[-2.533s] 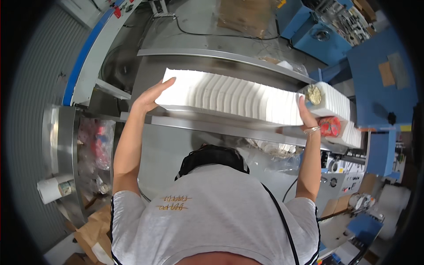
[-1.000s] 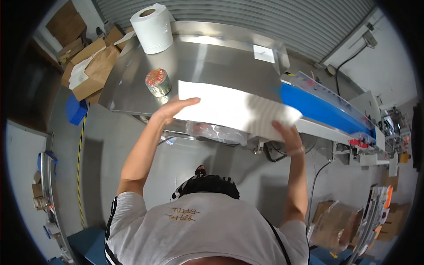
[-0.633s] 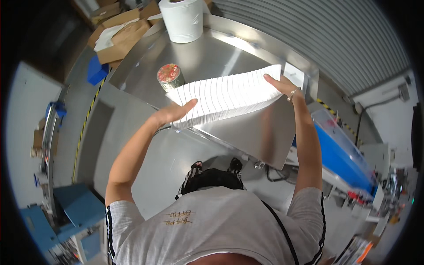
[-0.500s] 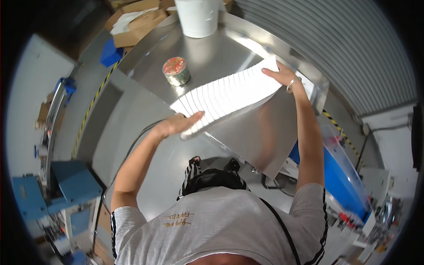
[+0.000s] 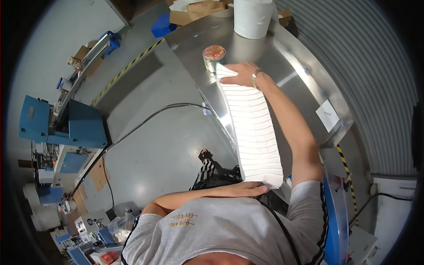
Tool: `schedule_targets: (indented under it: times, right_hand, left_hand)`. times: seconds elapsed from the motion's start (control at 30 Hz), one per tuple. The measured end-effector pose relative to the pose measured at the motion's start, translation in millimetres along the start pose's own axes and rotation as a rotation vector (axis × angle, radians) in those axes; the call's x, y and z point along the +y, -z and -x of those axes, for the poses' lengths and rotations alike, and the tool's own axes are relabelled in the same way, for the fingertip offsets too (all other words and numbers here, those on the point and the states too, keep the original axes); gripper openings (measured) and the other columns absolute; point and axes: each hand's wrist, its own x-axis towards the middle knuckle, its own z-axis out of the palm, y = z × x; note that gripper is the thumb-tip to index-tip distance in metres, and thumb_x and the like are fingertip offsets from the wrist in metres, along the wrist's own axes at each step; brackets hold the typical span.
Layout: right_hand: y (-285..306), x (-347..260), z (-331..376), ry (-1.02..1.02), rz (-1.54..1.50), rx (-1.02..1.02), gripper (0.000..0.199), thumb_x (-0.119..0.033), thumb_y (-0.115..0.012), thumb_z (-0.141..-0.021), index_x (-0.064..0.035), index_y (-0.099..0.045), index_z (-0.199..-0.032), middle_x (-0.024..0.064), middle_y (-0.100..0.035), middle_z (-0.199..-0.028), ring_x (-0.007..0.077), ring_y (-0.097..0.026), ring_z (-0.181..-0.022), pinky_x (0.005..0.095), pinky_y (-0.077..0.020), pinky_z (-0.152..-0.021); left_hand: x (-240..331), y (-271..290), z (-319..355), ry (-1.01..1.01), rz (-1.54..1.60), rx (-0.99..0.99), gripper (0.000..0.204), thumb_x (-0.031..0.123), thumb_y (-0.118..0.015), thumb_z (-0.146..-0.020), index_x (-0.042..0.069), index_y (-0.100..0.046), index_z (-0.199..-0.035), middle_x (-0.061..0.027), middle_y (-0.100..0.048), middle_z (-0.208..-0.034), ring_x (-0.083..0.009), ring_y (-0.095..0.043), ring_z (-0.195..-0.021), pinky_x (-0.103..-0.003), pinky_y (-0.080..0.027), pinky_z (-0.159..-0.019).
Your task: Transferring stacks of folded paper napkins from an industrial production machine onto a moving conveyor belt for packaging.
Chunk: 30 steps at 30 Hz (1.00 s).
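A long white strip point(image 5: 256, 132) with thin dark lines across it is stretched between my hands; I cannot tell if it is cloth or another soft sheet. At its far end, my right hand point(image 5: 242, 74) grips the strip, thumb on the face of it, and one corner folds up there. The near end is held by my left hand point(image 5: 240, 189), close against my shirt, its fingertips partly under the strip. Just beyond my right hand stands a round tin point(image 5: 215, 53) with a red patterned top, its lower part partly covered by the strip's corner.
The strip hangs over a steel table point(image 5: 300, 101) with a raised far rim. A white bucket point(image 5: 253, 20) and a white card point(image 5: 327, 115) are on it. Cardboard boxes point(image 5: 194, 13) lie behind. A black cable point(image 5: 150, 115) crosses the floor at left, near a blue machine point(image 5: 84, 123).
The strip has turned from slanting across the table to running near to far. My right hand moved left toward the tin; my left hand came back to my body. The head view shifted.
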Motion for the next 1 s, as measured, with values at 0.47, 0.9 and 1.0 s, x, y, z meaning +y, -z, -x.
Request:
schedule_targets:
  times: [0.47, 0.9, 1.0]
  right_hand:
    - [-16.2, 43.2, 218.9, -0.269, -0.278, 0.548, 0.043, -0.021, -0.061, -0.085, -0.0077, -0.052, -0.125, 0.0124, -0.054, -0.125, 0.0276, -0.053, -0.114, 0.0339, -0.0421, -0.093]
    - [-149.3, -28.6, 325.7, -0.575, -0.847, 0.804, 0.054, -0.008, -0.059, -0.084, -0.0097, -0.040, -0.134, 0.0121, -0.052, -0.128, 0.0238, -0.051, -0.118, 0.0316, -0.0434, -0.093]
    - [-154.0, -32.1, 326.6, -0.567, -0.958, 0.797, 0.052, -0.007, -0.056, -0.085, -0.0097, -0.040, -0.135, 0.0130, -0.051, -0.129, 0.0238, -0.051, -0.118, 0.0314, -0.0442, -0.092]
  left_hand:
    - [-16.0, 9.9, -45.3, -0.135, 0.002, 0.278, 0.058, 0.039, -0.045, -0.095, -0.002, -0.034, -0.135, -0.0153, -0.044, -0.133, -0.0229, -0.040, -0.123, -0.032, -0.029, -0.104]
    - [0.1, -7.3, -43.8, -0.796, -1.357, 0.590, 0.042, 0.013, -0.070, -0.075, 0.002, -0.056, -0.113, -0.0121, -0.055, -0.104, -0.0287, -0.049, -0.094, -0.039, -0.040, -0.079]
    - [-7.9, 4.1, -55.6, -0.799, -1.395, 0.674, 0.051, 0.010, -0.071, -0.071, 0.004, -0.055, -0.118, -0.0177, -0.045, -0.127, -0.0369, -0.037, -0.123, -0.051, -0.028, -0.098]
